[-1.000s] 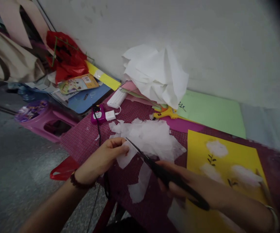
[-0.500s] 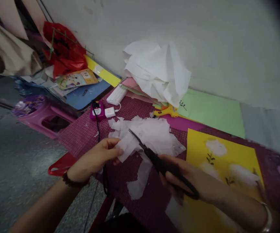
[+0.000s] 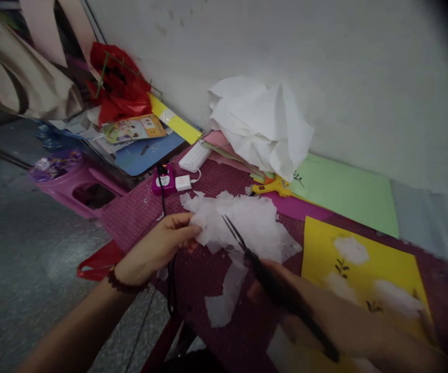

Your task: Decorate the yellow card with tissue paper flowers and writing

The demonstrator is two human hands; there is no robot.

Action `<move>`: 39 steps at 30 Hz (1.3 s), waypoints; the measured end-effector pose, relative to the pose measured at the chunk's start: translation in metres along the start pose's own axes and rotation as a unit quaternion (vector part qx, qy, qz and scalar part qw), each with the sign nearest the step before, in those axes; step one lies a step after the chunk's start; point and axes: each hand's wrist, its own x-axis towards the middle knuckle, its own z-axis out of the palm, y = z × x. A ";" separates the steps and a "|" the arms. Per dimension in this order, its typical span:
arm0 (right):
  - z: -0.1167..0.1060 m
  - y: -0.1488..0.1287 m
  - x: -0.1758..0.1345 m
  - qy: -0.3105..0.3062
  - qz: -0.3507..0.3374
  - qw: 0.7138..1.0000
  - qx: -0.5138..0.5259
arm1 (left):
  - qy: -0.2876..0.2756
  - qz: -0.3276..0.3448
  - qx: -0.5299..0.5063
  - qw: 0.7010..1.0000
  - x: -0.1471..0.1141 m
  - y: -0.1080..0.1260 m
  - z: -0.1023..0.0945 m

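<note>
My left hand (image 3: pixel 173 237) pinches the edge of a piece of thin white paper at the left side of a loose white paper pile (image 3: pixel 247 217). In my right hand (image 3: pixel 297 295) is a pair of black scissors (image 3: pixel 262 274), its slightly parted blades pointing up and left over the pile. One torn white strip (image 3: pixel 226 295) hangs down from the pile across the table. To the right lies a yellow sheet (image 3: pixel 392 254) with white paper flowers and dark leaf marks, partly covered by my right forearm.
Behind the pile sit a yellow glue gun (image 3: pixel 272 186), a crumpled white sheet (image 3: pixel 262 119) and a green sheet (image 3: pixel 348 189) by the wall. A purple power adapter (image 3: pixel 162 180) with a cable is at left, near a pink stool (image 3: pixel 80 191).
The scissors and my right hand have shifted down and right, away from my left hand, and the blades have parted a little. The whole view has shifted slightly.
</note>
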 end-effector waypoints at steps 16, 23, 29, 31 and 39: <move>0.000 -0.005 0.008 -0.031 0.032 0.997 0.068 | -0.087 -0.020 0.066 0.994 -0.005 -0.007 0.003; 0.001 0.002 0.014 -0.026 0.031 0.992 0.118 | -0.090 -0.036 0.068 0.993 -0.002 -0.003 0.006; 0.004 0.003 0.012 -0.015 0.010 0.988 0.153 | -0.101 -0.018 0.073 0.992 0.003 -0.002 0.008; 0.005 0.000 0.013 -0.006 0.007 0.987 0.161 | -0.102 -0.005 0.070 0.992 0.005 -0.002 0.010; 0.007 -0.002 0.017 0.025 0.035 0.986 0.161 | -0.104 -0.008 0.069 0.992 0.010 -0.004 0.012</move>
